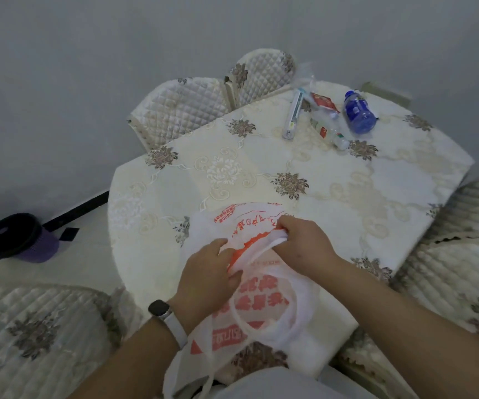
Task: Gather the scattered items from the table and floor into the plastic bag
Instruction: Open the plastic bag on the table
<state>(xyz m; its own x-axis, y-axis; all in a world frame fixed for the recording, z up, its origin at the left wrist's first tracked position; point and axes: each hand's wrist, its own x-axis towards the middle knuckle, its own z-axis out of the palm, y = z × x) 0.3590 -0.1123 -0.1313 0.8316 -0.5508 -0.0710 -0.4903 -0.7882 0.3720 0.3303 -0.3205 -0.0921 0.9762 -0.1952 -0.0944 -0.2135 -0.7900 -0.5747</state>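
Observation:
A white plastic bag [264, 306] with red print lies on the near edge of the table [261, 174]. My left hand [206, 277] pinches one side of the bag's mouth, and my right hand [304, 240] grips the other side, a little farther out. At the table's far side lie a blue bottle [358, 112], a clear bottle [329, 131], a red packet [323, 102], a long white tube box [293, 115] and a clear wrapper [307, 76].
The table wears a cream floral cloth. Quilted chairs stand at the far side [180, 108], at the near left [37, 329] and at the right [462, 254]. A purple slipper with black trim [19, 237] lies on the floor at left.

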